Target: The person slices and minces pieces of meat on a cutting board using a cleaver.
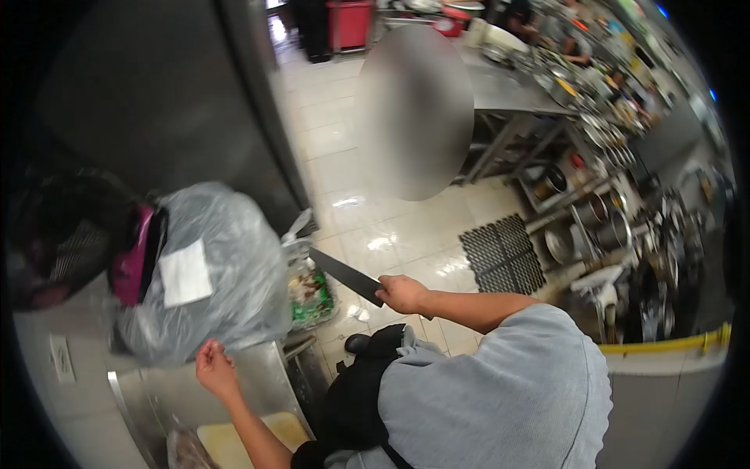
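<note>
My right hand point(402, 295) is closed round the handle of a large dark-bladed knife point(348, 277), whose blade points up and to the left, over the floor and near a clear bag of green and pale scraps point(307, 293). Over the metal table point(258, 371) at the lower left is my left hand point(216, 367), its fingers curled; whether anything small is in them cannot be made out. Just above that hand lies a big translucent plastic bag point(234, 266) with a white paper point(186, 273) on it. A yellowish cutting board point(226, 442) is partly hidden by my left forearm.
Beside the board is a filled plastic bag point(183, 449). A tall dark metal cabinet point(172, 94) stands at the upper left. On the tiled floor lies a black grid mat point(504, 254). Shelves with pots point(555, 180) are at the right. A blurred oval hides part of the aisle.
</note>
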The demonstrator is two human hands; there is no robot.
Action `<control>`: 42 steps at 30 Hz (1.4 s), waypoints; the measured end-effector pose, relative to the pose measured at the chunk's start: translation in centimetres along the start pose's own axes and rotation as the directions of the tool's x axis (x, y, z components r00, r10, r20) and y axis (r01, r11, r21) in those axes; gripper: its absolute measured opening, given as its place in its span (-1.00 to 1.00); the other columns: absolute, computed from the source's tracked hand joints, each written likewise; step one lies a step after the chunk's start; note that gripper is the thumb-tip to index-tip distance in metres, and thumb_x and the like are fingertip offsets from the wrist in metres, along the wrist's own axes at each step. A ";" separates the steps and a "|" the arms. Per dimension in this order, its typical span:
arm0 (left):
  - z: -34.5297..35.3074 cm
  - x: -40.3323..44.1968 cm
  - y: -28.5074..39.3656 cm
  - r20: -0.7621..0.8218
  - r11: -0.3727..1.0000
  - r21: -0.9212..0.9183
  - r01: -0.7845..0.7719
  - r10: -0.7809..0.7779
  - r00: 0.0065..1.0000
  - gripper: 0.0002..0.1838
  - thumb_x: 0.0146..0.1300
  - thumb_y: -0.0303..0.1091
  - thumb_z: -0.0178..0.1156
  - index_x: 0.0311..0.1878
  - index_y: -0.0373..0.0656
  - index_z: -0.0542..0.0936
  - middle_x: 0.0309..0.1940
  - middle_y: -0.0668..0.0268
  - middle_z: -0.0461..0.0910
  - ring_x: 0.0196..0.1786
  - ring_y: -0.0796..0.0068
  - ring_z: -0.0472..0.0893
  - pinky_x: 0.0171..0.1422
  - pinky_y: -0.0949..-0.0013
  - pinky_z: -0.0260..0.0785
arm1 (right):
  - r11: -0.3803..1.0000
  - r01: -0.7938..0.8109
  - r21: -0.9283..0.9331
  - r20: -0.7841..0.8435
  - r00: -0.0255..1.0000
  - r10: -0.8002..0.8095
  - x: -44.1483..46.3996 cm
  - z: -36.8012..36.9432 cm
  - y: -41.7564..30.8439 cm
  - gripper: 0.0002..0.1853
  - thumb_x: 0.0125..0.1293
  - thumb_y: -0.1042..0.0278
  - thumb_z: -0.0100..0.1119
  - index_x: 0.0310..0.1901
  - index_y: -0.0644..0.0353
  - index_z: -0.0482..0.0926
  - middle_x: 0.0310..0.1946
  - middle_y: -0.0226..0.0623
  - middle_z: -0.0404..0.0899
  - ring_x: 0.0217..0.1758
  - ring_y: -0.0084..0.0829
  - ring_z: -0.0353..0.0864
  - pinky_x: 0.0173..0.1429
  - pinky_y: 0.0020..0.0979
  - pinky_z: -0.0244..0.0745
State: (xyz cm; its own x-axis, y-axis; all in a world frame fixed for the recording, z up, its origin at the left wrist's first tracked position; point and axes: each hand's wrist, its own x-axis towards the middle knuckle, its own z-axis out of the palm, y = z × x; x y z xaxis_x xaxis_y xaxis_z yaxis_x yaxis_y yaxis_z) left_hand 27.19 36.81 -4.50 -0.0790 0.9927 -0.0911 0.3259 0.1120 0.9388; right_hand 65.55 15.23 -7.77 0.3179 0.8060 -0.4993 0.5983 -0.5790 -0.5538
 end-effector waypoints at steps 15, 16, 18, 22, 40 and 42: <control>-1.0 -10.8 -2.1 0.057 0.963 0.043 -0.267 0.265 0.963 -0.55 0.18 -0.43 0.38 0.19 -0.13 0.64 0.47 0.06 0.40 0.38 0.16 0.52 0.36 0.20 0.46 | 0.885 0.450 0.119 -0.081 0.893 -0.444 8.7 5.8 -12.5 -0.68 0.50 0.11 0.21 -0.30 0.19 0.50 -0.65 -0.45 0.37 -0.64 -0.60 0.33 -0.53 -0.36 0.31; -3.1 -12.5 -1.4 0.049 0.986 0.001 -0.167 0.167 0.985 -0.55 0.19 -0.42 0.38 0.19 -0.12 0.65 0.44 0.06 0.43 0.36 0.11 0.52 0.35 0.21 0.47 | 0.880 0.432 0.198 -0.075 0.902 -0.426 7.7 5.5 -13.8 -0.74 0.51 0.16 0.21 -0.24 0.17 0.50 -0.64 -0.50 0.38 -0.66 -0.63 0.32 -0.59 -0.42 0.26; -7.1 -15.9 -3.1 -0.020 0.973 0.039 -0.229 0.229 0.973 -0.55 0.21 -0.45 0.34 0.21 -0.17 0.63 0.34 0.11 0.54 0.32 0.17 0.57 0.46 0.24 0.35 | 0.840 0.464 0.281 -0.069 0.883 -0.465 6.3 6.0 -14.7 -0.78 0.53 0.20 0.18 -0.20 0.18 0.51 -0.62 -0.55 0.38 -0.67 -0.71 0.31 -0.64 -0.51 0.25; -17.1 -24.6 -5.3 -0.280 0.941 0.320 0.115 -0.022 0.960 -0.51 0.12 -0.57 0.24 0.18 -0.15 0.64 0.28 0.11 0.57 0.34 0.08 0.54 0.45 0.21 0.40 | 0.834 0.436 0.338 0.080 0.870 -0.487 7.1 6.1 -14.3 -0.78 0.55 0.21 0.16 -0.19 0.19 0.48 -0.64 -0.57 0.32 -0.70 -0.72 0.27 -0.66 -0.53 0.21; -17.7 -29.7 -13.7 -0.758 0.805 0.266 0.530 -0.165 0.631 -0.56 0.47 -0.06 0.11 -0.14 -0.35 0.64 -0.26 -0.12 0.67 -0.12 -0.21 0.63 0.06 -0.05 0.46 | 0.627 0.779 -0.003 0.472 0.554 -0.686 -3.8 14.2 -25.5 -0.68 0.52 0.17 0.15 -0.17 0.33 0.48 -0.51 0.00 0.58 -0.46 -0.06 0.59 -0.32 -0.12 0.43; -17.3 -29.3 -13.5 -0.700 0.760 0.341 0.553 -0.188 0.689 -0.56 0.51 -0.09 0.03 -0.18 -0.35 0.65 -0.30 -0.11 0.66 -0.13 -0.24 0.61 0.06 -0.10 0.44 | 0.606 0.793 -0.066 0.544 0.538 -0.644 -6.4 14.0 -27.1 -0.67 0.52 0.14 0.14 -0.20 0.31 0.47 -0.47 0.13 0.59 -0.34 0.18 0.63 -0.26 -0.01 0.45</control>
State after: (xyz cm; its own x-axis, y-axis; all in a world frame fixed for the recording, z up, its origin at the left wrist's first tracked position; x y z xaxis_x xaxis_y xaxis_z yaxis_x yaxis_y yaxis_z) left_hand 8.84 5.44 -8.79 -0.7749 0.6321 -0.0066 0.5251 0.6495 0.5499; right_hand 36.97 24.05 1.13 -0.6147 0.7397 -0.2738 0.6630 0.2966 -0.6873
